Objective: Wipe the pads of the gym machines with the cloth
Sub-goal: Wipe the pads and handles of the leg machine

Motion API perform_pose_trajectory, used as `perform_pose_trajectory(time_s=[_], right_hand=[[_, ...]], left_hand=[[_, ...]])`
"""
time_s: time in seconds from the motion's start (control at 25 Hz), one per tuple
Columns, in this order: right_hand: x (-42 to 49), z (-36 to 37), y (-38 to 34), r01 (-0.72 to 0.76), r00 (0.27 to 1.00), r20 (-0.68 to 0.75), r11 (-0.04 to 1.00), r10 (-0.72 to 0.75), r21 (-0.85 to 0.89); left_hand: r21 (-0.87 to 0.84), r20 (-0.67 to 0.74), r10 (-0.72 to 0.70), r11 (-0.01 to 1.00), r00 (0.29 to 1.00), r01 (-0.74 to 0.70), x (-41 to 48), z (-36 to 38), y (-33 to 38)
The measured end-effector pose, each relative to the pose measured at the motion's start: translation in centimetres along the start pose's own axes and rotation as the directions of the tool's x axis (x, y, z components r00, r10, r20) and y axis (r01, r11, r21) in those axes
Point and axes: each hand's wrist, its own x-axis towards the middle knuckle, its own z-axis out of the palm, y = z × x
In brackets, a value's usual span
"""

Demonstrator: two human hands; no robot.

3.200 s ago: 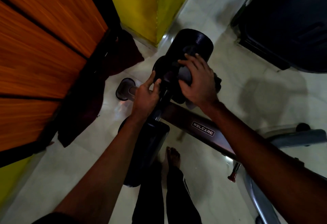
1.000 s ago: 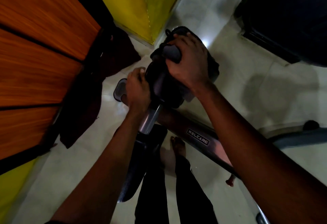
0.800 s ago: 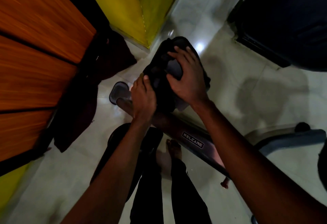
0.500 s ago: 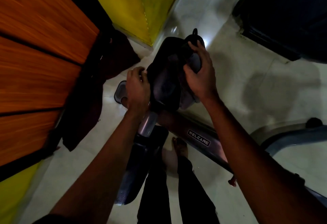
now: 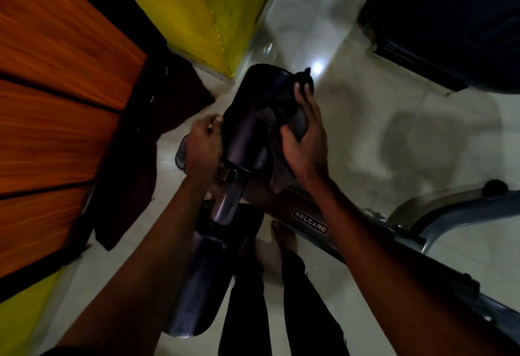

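Crowding the left side: orange panels (image 5: 56, 80), with dark fabric (image 5: 146, 142) hanging beside them. Yellow wall (image 5: 202, 9) at top centre, dark machine (image 5: 450, 18) at upper right, pale floor (image 5: 394, 136) between. A bar (image 5: 311, 222) marked WELCARE runs toward lower right, partly hidden by the right forearm. Pad (image 5: 244, 119) at centre frame, lower pad (image 5: 202, 277) beneath it. Left hand (image 5: 204, 144), fingers curled, grips the pad's left edge. Right hand (image 5: 306, 142) clasps the cloth (image 5: 281, 178) against the pad's right side, thumb and fingers wrapped round it.
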Motion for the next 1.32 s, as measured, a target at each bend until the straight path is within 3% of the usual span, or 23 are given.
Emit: perform_pose_trajectory(time_s=[0.08,0.16,0.28,0.4,0.44,0.48,0.56,0.64,0.72,0.84,0.92,1.08,1.16,1.24,1.32], right_hand=[[0.6,0.3,0.0,-0.015,0.998,-0.052,0.998,0.017,0.053],[0.4,0.6,-0.2,-0.017,0.998,-0.052,0.996,0.021,0.083],[-0.2,0.6,-0.6,-0.049,0.998,-0.047,0.998,0.052,0.046],[-2.4,0.7,-0.9,-0.029,1.0,-0.001,0.999,0.029,0.043],[-3.3,0.9,-1.0,-0.018,1.0,0.009,0.999,0.017,0.051],[-4.1,1.1,-1.0,-0.014,1.0,0.008,0.998,0.014,0.064],[-4.1,1.4,-0.7,-0.05,0.998,-0.037,0.992,0.054,0.112],[-2.7,1.7,-0.3,-0.131,0.984,-0.093,0.967,0.154,0.219],[-1.2,1.7,0.4,-0.24,0.946,-0.127,0.91,0.297,0.337],[0.2,1.2,0.7,-0.424,0.849,-0.156,0.828,0.504,0.367],[0.2,1.2,0.6,-0.439,0.84,-0.169,0.829,0.515,0.346],[-1.3,0.9,0.2,-0.395,0.884,-0.137,0.871,0.447,0.293],[-2.3,0.9,0.5,-0.445,0.861,-0.127,0.85,0.492,0.282],[-2.3,0.6,0.6,-0.514,0.813,-0.136,0.807,0.567,0.29],[-1.1,0.3,0.4,-0.563,0.772,-0.144,0.771,0.619,0.297]], left_hand=[[0.054,-0.167,0.157,0.987,0.973,-0.15,-1.9,-0.2,1.2],[-0.022,-0.156,0.131,0.99,0.979,-0.136,-4.3,0.1,3.1],[0.07,-0.054,0.07,0.995,0.996,-0.066,-4.5,1.5,3.4],[0.014,0.198,-0.023,1.0,0.98,0.021,-0.8,0.6,0.6],[0.014,0.222,-0.049,0.999,0.974,0.047,0.3,0.2,-0.3],[0.053,0.201,-0.028,0.998,0.979,0.017,1.2,0.0,-1.0],[0.166,0.06,0.164,0.971,0.985,-0.172,1.9,-0.1,-0.7],[0.203,-0.087,0.362,0.918,0.928,-0.339,0.7,-0.5,0.3],[0.146,-0.116,0.356,0.929,0.927,-0.339,-1.8,-0.6,1.3],[0.169,-0.015,0.24,0.957,0.971,-0.234,-4.7,1.3,1.6],[0.19,0.017,0.23,0.955,0.973,-0.229,-5.0,2.0,2.2],[0.016,0.097,0.104,0.994,0.99,-0.106,-3.6,0.9,2.5],[-0.065,0.19,0.054,0.997,0.98,-0.042,-2.4,0.0,1.8],[-0.059,0.101,0.154,0.987,0.983,-0.148,-1.5,-0.2,0.9],[0.065,-0.054,0.27,0.962,0.961,-0.266,-1.0,0.0,0.1]])
